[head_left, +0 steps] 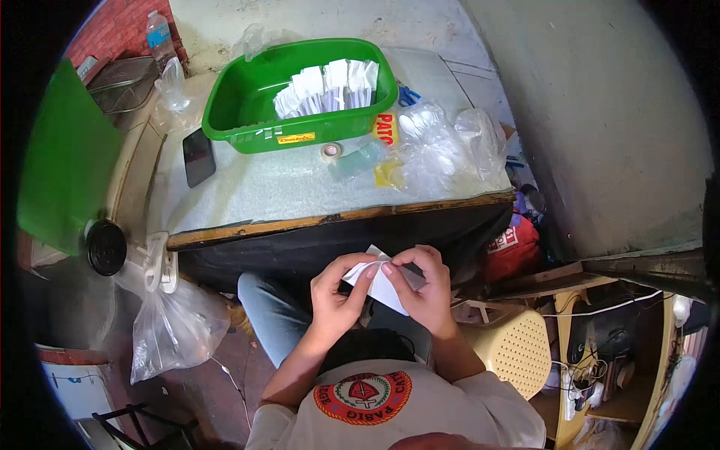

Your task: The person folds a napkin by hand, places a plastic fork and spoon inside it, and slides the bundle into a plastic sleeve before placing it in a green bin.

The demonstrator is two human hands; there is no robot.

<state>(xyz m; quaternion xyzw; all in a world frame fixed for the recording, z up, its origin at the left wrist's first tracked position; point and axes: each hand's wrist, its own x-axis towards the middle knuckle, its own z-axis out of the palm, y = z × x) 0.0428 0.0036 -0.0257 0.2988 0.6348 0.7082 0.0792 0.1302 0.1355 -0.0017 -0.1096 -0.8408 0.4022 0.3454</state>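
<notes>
My left hand (337,291) and my right hand (424,285) are close together above my lap, in front of the table edge. Between them is a white piece of paper (388,292), pinched at its top by the thumbs and fingers of both hands. One part of it looks folded over on the left. Beyond the hands, a green plastic basin (247,94) stands on the table with several white paper bundles (330,84) standing in a row inside it.
On the table (255,191) lie a black phone (199,158), a tape roll (331,152) and clear plastic bags (442,146) of white items. A water bottle (160,39) stands back left. A plastic bag (176,330) hangs at left; a yellow stool (517,352) is at right.
</notes>
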